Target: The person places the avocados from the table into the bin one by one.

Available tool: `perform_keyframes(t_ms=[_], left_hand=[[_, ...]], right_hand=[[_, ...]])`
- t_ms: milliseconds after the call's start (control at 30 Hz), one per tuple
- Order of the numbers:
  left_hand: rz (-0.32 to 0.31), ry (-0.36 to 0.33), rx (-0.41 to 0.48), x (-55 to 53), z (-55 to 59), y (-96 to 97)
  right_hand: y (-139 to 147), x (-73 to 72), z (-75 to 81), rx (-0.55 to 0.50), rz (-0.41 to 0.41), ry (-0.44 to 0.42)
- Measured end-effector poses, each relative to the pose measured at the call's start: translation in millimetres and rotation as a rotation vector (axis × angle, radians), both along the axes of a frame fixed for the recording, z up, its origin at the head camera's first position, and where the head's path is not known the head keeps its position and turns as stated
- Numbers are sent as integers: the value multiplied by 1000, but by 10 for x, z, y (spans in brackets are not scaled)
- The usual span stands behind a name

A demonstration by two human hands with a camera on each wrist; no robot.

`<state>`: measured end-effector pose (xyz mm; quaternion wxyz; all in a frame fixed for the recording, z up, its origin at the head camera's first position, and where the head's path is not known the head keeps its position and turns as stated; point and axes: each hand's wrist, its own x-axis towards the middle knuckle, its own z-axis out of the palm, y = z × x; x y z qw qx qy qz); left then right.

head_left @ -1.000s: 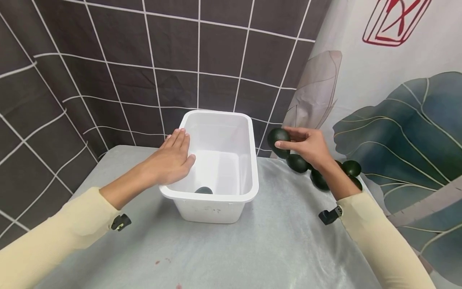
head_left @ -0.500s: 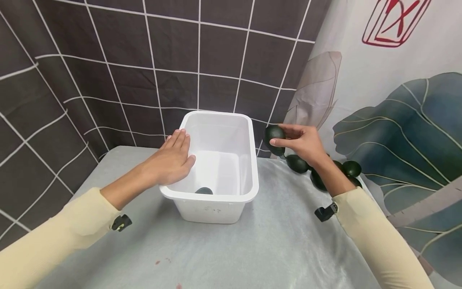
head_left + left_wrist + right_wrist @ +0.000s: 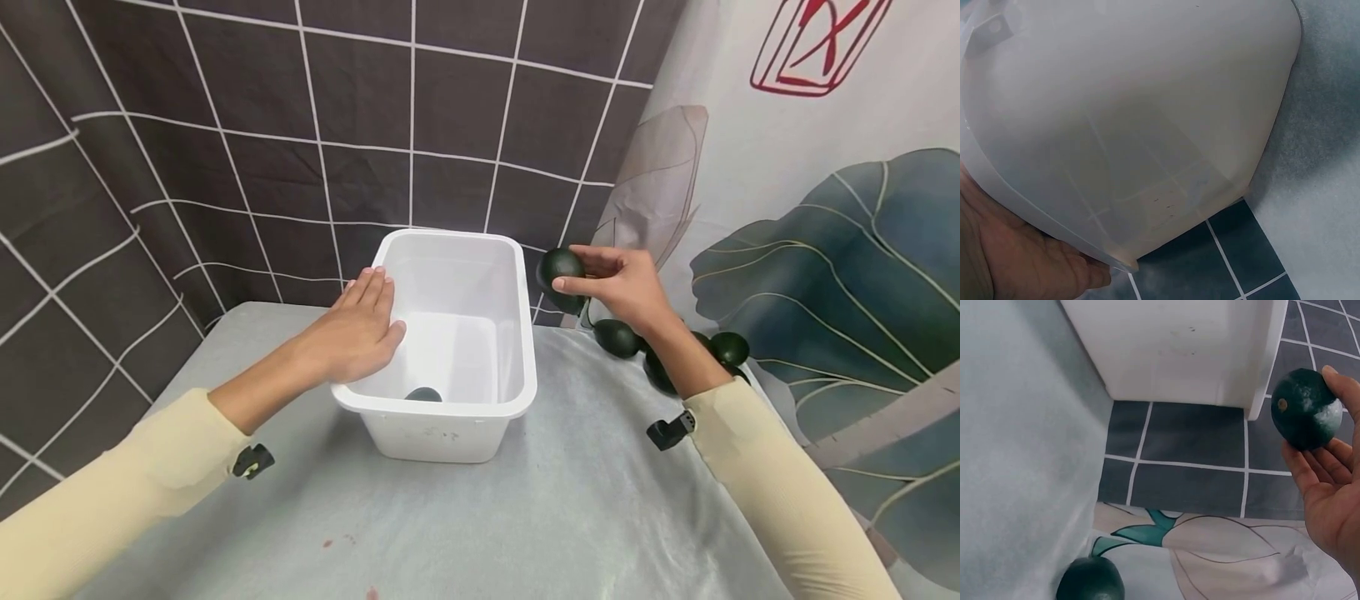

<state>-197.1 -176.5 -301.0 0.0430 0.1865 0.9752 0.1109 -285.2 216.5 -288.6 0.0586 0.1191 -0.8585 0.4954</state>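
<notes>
My left hand (image 3: 363, 325) rests flat on the left rim of a white plastic tub (image 3: 442, 409), its fingers straight. From the left wrist view, the hand (image 3: 1029, 262) lies along the rim beside the tub's outer wall (image 3: 1147, 112). Thumb and fingers of my right hand (image 3: 628, 287) pinch a dark green avocado (image 3: 557, 275), raised just right of the tub's right rim. In the right wrist view a pale brown stem spot shows on this avocado (image 3: 1304, 406). Inside the tub, near its front wall, one dark rounded piece (image 3: 424, 394) shows, partly hidden by the rim.
Several more avocados (image 3: 617, 338) lie at the table's back right edge, some hidden under my right forearm. Grey cloth (image 3: 450, 525) covers the table. A dark curtain (image 3: 360, 100) with white grid lines hangs behind, and a printed leaf curtain (image 3: 847, 292) at the right.
My right hand has moved left and slightly up with the avocado, toward the tub, away from the others. My left hand and the tub have stayed in place.
</notes>
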Motion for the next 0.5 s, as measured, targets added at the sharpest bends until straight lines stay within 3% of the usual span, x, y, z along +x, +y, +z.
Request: perform_keyframes(t_ms=[500], left_hand=[[-1, 6, -2, -6, -3, -9]], right_hand=[[-85, -34, 32, -27, 40, 20]])
